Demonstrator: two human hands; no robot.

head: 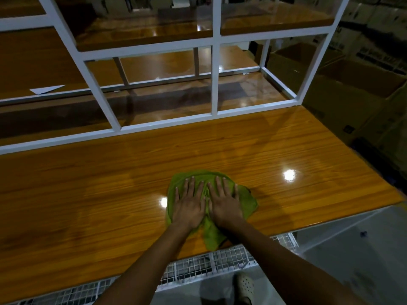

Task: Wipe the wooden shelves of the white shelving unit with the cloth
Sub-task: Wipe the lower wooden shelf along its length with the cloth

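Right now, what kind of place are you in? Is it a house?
Probably a storeroom or warehouse, not a house. Big cardboard boxes are piled up on the right, the grey floor looks like plain concrete, and the white shelving unit stands beside the boxes.

- Pressing green cloth [246, 200] flat onto glossy wooden shelf [99, 183] with left hand [189, 206] and right hand [225, 204], side by side, fingers straight.
- Placed near shelf's front edge, right of centre; one cloth tail reaching that edge.
- Along back edge: white frame [215, 73] carrying more glossy wooden boards.
- On left rear board, near its front edge: white paper scrap [47, 89].
- Under front edge: white wire mesh panel [220, 263]; pale shoe [245, 287] on grey floor.
- Past right edge: cardboard boxes [352, 84], dim.
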